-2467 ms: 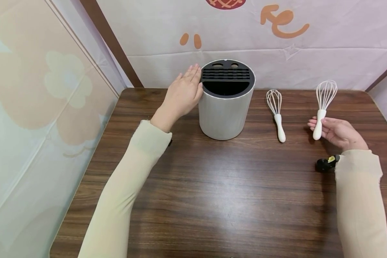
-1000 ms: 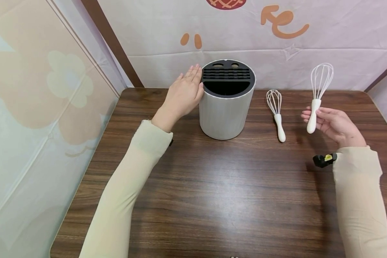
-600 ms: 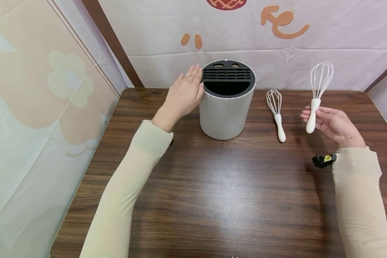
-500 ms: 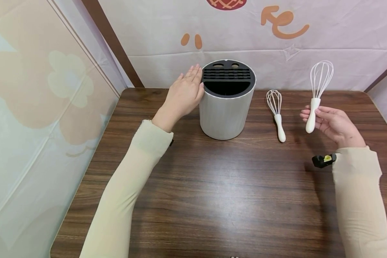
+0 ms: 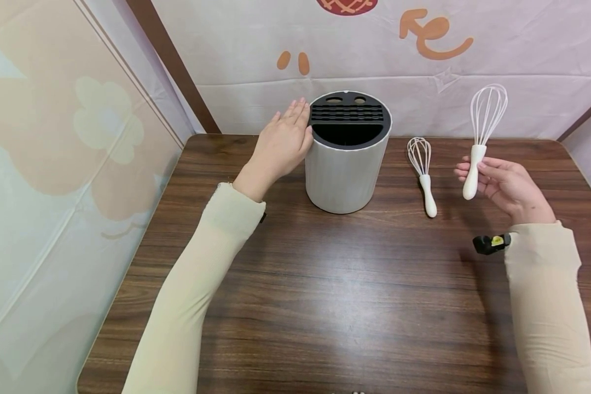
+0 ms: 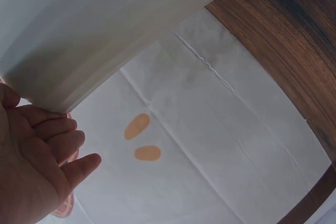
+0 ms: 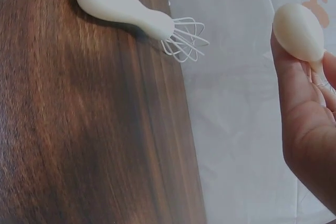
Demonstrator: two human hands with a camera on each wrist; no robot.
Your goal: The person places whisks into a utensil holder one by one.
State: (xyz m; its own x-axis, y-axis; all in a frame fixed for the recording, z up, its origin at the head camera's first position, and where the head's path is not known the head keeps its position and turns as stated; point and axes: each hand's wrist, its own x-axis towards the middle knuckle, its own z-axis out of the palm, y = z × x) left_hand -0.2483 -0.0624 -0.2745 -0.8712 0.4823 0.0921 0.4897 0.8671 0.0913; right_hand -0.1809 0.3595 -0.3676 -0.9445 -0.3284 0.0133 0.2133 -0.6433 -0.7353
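My left hand (image 5: 283,139) rests with straight fingers against the left side of a white round utensil holder (image 5: 342,178), near its rim. The holder's black lid has two round holes, a row of slots and a wide half-round opening. My right hand (image 5: 509,183) pinches the handle of a white whisk (image 5: 474,172), wires pointing up, raised above the table. A second, smaller white whisk (image 5: 426,189) lies on the table between the holder and my right hand. In the right wrist view the held whisk's handle end (image 7: 299,32) shows beside my fingers, its wires mostly hidden.
The brown wooden table (image 5: 325,306) runs up to a pale printed cloth (image 5: 364,60) at the back. Another patterned cloth panel (image 5: 54,191) stands along the left side. A small black device (image 5: 490,244) sits at my right wrist.
My right hand has lifted the larger whisk off the table area and moved it upward and slightly left. The left hand, the holder and the lying whisk keep their places.
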